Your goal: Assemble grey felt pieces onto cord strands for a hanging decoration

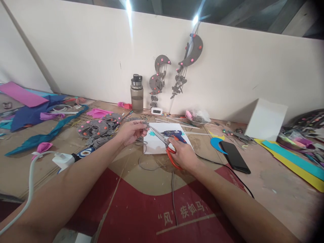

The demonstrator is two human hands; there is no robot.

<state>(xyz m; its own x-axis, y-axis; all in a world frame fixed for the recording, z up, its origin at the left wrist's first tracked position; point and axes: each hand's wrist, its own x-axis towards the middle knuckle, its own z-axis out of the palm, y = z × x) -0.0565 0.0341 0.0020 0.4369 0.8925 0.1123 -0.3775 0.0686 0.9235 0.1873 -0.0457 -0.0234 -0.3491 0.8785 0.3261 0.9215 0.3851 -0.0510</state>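
My left hand [133, 132] is closed in a pinch, with a small grey bit of cord at its fingertips; its exact shape is too small to make out. My right hand [184, 153] grips a pair of scissors [157, 135] by the orange handles. The blades point up and left, their tips touching or very near my left fingertips. Beneath the scissors lies a white board [152, 148] with a dark blue glue gun [179, 135] on it. A loose grey cord [172, 192] trails over the cardboard in front.
Grey felt moons [93, 129] with pink dots lie left, and similar moon hangings [194, 50] hang on the wall. A bottle [137, 98] and small digital clock [157, 111] stand behind. To the right are a phone [235, 157], a blue crescent [217, 145] and a black cable [227, 166].
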